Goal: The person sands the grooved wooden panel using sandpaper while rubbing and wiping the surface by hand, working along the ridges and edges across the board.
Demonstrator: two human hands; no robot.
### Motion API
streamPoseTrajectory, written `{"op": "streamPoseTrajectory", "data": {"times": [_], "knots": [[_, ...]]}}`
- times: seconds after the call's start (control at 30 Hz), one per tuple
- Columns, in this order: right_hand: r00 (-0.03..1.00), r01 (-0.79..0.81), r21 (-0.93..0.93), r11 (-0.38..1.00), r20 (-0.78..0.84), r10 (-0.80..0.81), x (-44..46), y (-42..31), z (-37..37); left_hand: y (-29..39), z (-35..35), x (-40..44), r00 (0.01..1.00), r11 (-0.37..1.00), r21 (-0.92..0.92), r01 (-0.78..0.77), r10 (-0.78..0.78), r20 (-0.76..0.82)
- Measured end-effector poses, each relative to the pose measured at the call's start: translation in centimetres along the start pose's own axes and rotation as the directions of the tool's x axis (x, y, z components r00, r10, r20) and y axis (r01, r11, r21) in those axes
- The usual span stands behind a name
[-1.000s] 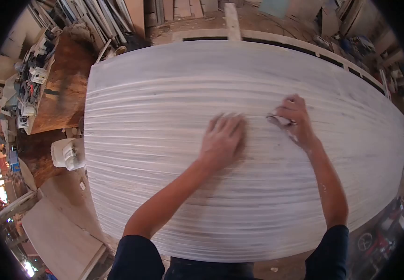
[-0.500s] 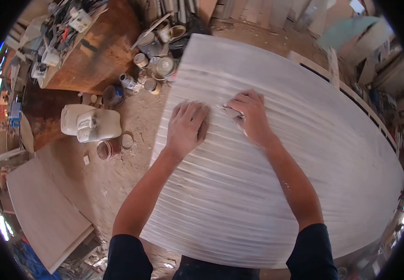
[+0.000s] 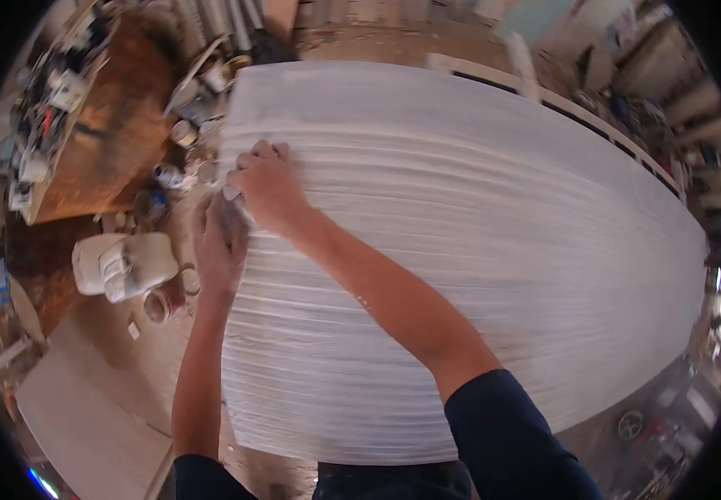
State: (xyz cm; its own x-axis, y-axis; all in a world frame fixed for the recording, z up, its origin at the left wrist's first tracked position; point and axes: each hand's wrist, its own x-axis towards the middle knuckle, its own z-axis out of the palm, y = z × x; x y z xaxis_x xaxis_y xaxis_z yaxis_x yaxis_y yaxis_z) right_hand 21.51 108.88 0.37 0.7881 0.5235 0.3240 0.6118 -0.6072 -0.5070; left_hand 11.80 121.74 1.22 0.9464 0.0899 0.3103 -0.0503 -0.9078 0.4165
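A large white panel (image 3: 377, 275) with ridged streaks across its surface lies in front of me. My right hand (image 3: 270, 187) is at its left edge, fingers curled round a small pale folded piece (image 3: 231, 192); I cannot make out what it is made of. Just below, my left hand (image 3: 220, 237) rests along the same edge with its fingers stretched out. Its fingertips are blurred and partly behind the right hand. Dust whitens both hands.
White jerrycans (image 3: 127, 262) and a reddish tub (image 3: 160, 304) stand on the dusty floor to the left. Beyond them is a brown cabinet (image 3: 115, 125) with clutter on top. A pale board (image 3: 94, 408) lies lower left; a wooden frame (image 3: 569, 108) borders the panel's far side.
Both hands have moved left to the panel's edge, the right one crossing further and now close above the left. The view has shifted to the right.
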Motion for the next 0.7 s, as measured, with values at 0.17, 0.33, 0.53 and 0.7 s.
{"op": "streamPoseTrajectory", "data": {"times": [0.17,0.33,0.53,0.7], "knots": [[0.994,-0.034,0.01,0.999,-0.104,0.034,-9.6,8.3,-8.7,11.0,4.7,-1.7,0.991,0.93,0.345,-0.129,0.11,0.076],[0.995,-0.071,0.074,0.995,-0.065,0.076,-22.1,19.1,-22.1,29.3,12.4,-4.6,0.939,0.972,-0.042,-0.231,0.234,0.253],[0.982,-0.181,-0.162,0.97,-0.087,0.168,-36.8,31.5,-37.0,48.2,21.8,-7.9,0.839,0.856,-0.336,-0.394,0.484,0.248],[0.976,-0.207,-0.002,0.978,-0.071,0.207,-44.5,39.1,-44.5,57.6,25.2,-8.5,0.752,0.775,-0.45,-0.443,0.595,0.285]]}}
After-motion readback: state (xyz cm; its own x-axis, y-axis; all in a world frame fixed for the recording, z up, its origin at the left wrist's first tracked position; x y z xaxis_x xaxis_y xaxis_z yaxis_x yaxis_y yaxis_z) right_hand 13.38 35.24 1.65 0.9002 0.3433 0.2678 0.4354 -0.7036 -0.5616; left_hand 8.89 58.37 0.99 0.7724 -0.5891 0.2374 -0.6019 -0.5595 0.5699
